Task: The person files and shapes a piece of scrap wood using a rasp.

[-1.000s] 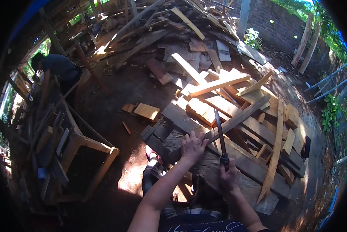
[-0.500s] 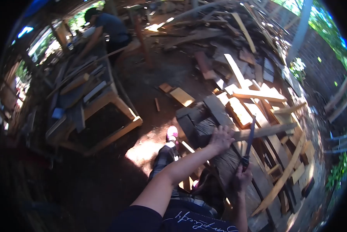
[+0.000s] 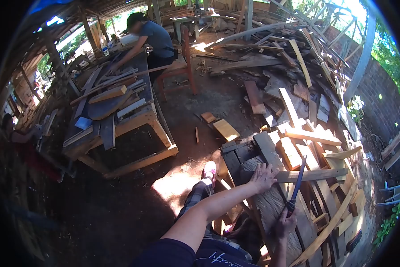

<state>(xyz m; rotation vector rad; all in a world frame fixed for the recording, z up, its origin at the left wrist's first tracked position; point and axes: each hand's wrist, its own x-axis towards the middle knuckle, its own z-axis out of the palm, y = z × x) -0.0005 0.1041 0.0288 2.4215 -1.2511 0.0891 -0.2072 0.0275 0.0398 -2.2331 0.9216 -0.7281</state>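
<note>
My left hand [image 3: 263, 177] bears down on a wooden strip [image 3: 313, 175], its fingers bent over the wood. The strip lies across a weathered, dark wooden bench [image 3: 271, 209] and sticks out to the right. My right hand [image 3: 285, 222], nearer to my body, is closed round the dark handle of a long, narrow, dark-bladed tool [image 3: 299, 180]. The blade points up and away, and overlaps the strip in this view; I cannot tell whether it touches.
Offcuts and boards [image 3: 316, 138] pile up to the right of the bench. A worktable [image 3: 120, 138] with planks stands to the left, a person [image 3: 157, 42] bent over it beside a wooden chair [image 3: 177, 71]. Another person [image 3: 24, 138] is at far left. Two loose boards [image 3: 226, 129] lie on the ground.
The view has tilted up and steadied, so the bench and pile sit lower and further right. Both hands keep their hold, and the tool still crosses the strip.
</note>
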